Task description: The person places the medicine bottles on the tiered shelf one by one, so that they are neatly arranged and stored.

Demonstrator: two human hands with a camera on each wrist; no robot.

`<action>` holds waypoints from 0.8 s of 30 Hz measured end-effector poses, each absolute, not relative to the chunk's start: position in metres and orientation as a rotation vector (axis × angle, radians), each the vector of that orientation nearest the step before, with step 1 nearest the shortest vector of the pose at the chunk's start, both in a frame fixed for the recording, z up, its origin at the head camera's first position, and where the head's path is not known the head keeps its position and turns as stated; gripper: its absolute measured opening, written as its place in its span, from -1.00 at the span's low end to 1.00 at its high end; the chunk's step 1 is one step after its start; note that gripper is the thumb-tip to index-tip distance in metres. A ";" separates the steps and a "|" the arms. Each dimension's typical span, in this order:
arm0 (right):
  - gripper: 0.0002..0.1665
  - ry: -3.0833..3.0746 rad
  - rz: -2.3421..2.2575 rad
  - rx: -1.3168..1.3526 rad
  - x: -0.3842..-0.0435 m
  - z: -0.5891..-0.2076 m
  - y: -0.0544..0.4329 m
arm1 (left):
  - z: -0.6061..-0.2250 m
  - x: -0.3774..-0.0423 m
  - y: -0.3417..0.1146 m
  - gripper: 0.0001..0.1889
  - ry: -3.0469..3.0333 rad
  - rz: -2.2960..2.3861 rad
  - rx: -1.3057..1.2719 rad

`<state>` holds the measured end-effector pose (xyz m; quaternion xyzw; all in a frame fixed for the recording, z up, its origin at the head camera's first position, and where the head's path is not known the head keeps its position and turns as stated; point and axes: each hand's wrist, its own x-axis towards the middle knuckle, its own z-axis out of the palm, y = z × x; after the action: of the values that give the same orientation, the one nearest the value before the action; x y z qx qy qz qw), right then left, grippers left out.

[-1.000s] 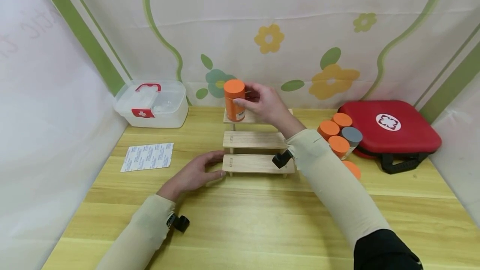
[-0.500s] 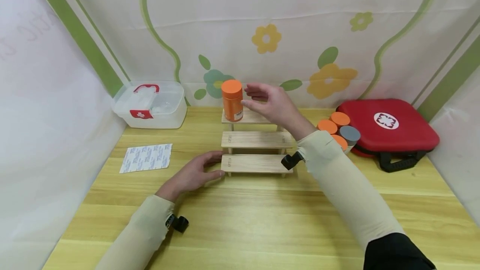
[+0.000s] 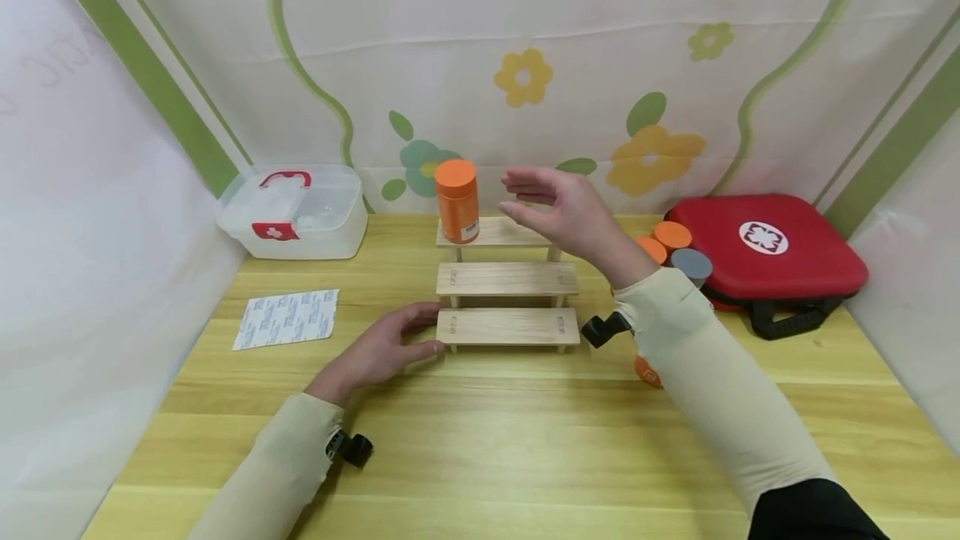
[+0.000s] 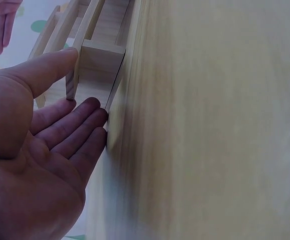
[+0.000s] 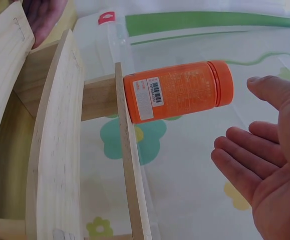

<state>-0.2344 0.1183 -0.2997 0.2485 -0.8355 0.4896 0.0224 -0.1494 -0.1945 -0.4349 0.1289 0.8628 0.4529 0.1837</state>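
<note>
Bottle (image 3: 458,205) standing upright on rack (image 3: 507,280), left end of top step (image 3: 517,232); your right hand (image 3: 573,213) hovering just beside it, fingers wide; your left hand (image 3: 378,352) touching end of lowest step (image 3: 507,327), fingers extended.

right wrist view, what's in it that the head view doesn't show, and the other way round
Only the right wrist view shows the palm of the right grip. Only the head view shows the red case, the white printed sheet, and the grey-capped container and orange-capped containers beside the case. Both show the orange bottle standing on the top shelf of the wooden rack, apart from the right grip, and the left grip at one end of the rack.
</note>
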 end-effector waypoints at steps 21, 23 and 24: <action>-0.44 -2.578 1.427 0.721 -0.204 -0.293 0.161 | -0.437 -0.150 -0.196 -0.27 2.417 1.294 0.369; -0.43 -2.569 1.433 0.713 -0.200 -0.293 0.165 | -0.437 -0.150 -0.196 -0.27 2.416 1.296 0.368; -0.43 -2.563 1.436 0.713 -0.198 -0.293 0.168 | -0.437 -0.150 -0.196 -0.27 2.415 1.298 0.365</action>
<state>-0.1985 0.1675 -0.2926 0.2355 -0.8464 0.4740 0.0592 -0.1496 -0.1965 -0.4370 0.1296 0.8577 0.4611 0.1869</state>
